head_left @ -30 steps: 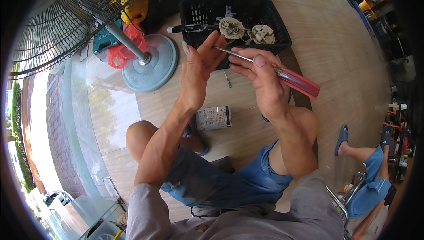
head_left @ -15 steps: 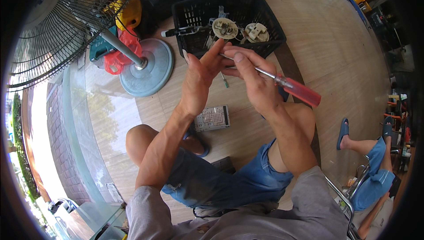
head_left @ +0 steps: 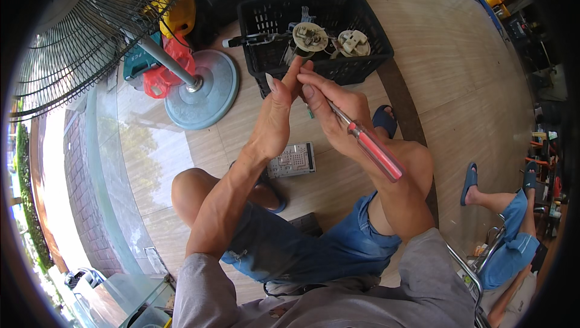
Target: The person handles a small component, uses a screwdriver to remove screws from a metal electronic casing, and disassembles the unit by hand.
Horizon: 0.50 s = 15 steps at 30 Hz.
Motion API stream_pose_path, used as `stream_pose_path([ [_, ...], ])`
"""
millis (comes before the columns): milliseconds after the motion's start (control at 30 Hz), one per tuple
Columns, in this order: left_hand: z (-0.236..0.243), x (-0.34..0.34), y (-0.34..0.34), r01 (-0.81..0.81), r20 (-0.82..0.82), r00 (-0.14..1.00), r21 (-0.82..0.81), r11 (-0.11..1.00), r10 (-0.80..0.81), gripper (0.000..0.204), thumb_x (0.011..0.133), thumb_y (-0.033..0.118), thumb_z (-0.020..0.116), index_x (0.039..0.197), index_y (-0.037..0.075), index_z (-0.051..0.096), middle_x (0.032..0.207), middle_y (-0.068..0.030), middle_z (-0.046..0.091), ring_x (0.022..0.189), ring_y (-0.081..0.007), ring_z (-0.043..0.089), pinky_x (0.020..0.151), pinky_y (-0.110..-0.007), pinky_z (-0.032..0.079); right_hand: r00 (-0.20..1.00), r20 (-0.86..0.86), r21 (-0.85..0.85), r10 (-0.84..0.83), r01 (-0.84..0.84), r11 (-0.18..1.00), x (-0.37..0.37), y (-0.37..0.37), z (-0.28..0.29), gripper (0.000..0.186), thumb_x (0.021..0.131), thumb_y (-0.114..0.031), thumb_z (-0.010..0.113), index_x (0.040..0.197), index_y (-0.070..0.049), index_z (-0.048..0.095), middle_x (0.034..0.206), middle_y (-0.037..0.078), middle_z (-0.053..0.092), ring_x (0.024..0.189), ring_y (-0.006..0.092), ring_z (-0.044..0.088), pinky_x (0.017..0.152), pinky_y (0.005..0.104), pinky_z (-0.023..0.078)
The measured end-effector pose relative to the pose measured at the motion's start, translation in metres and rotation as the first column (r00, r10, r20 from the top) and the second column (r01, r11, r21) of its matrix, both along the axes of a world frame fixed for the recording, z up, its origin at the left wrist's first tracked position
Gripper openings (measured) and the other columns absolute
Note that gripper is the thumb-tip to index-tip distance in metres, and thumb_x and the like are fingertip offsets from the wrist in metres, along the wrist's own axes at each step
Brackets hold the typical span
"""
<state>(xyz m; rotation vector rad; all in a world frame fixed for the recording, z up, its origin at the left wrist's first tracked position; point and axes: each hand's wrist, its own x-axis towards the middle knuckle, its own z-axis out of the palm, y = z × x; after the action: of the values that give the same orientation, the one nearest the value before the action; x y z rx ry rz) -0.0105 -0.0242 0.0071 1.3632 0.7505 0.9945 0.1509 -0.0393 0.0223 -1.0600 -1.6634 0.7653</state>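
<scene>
Floor (head_left: 465, 80): pale, wood-look tile. It carries everything noted below and presumably serves as the working surface.

Fan (head_left: 103, 35): largest item, upper left. Cage overhead on a grey pole; round base flat on the floor. The wide base presumably keeps the tall body from tipping.

Basket (head_left: 376, 50): black, slotted walls, just beyond the hands. Placed within easy reach; its sides likely keep loose parts together.

Left grip (head_left: 278, 116): spread, fingers straight, thumb held apart, fingertips meeting those of the other hand. No grasp visible. Whether something small is caught where the tips meet, cannot tell. Position suggests a steadying surface for the opposite hand.

Right grip (head_left: 332, 121): grasping the screwdriver (head_left: 377, 153) along its metal shaft, thumb laid over it. The red handle hangs free and points backward, away from the fingertips; the tip end is hidden among the fingers. A hold this far forward seems to favour fine control over turning force.

Metal box (head_left: 293, 160): silver, flat, perforated top, on the floor between the feet. Low and central, so presumably easy to reach.

Round parts (head_left: 310, 38), (head_left: 353, 44): two off-white discs inside the basket, fittings facing up, close beside each other.

Green piece (head_left: 310, 112): on the floor, showing between the hands, mostly hidden; kind uncertain.
</scene>
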Motion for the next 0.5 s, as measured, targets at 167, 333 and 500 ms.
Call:
stream_pose_path([
  [167,0.0004,-0.0027,0.003,0.019,-0.014,1.0,0.071,0.997,-0.018,0.106,0.099,0.079,0.011,0.164,-0.004,0.011,0.166,-0.0238,0.03,0.152,-0.0364,0.035,0.125,-0.044,0.025,0.997,-0.07,-0.082,0.013,-0.019,0.996,0.0021,0.0009,-0.0021,0.03,0.109,-0.015,0.057,0.13,0.004,0.066,0.113,0.015,0.075,0.101,0.0176,0.072,0.087,0.0307,0.059],
  [333,0.0029,-0.0024,0.0061,0.019,0.079,0.997,0.025,1.0,-0.021,0.108,0.098,0.081,0.01,0.164,-0.005,0.008,0.165,-0.0242,0.032,0.147,-0.0347,0.042,0.123,-0.044,0.028,0.97,-0.239,-0.179,0.047,-0.091,0.98,0.0007,0.0042,0.0022,0.034,0.11,-0.017,0.053,0.132,0.007,0.063,0.122,0.018,0.071,0.109,0.0231,0.071,0.098,0.037,0.06],
  [500,0.0099,-0.0045,0.0081,0.069,0.16,0.985,-0.047,0.996,-0.061,0.11,0.097,0.082,0.008,0.164,-0.006,0.005,0.165,-0.0244,0.032,0.143,-0.0333,0.047,0.123,-0.045,0.03,0.918,-0.394,-0.195,0.049,-0.136,0.971,-0.0001,0.0014,0.0079,0.038,0.111,-0.022,0.051,0.129,0.009,0.063,0.128,0.022,0.067,0.111,0.0269,0.071,0.1,0.0397,0.06],
])
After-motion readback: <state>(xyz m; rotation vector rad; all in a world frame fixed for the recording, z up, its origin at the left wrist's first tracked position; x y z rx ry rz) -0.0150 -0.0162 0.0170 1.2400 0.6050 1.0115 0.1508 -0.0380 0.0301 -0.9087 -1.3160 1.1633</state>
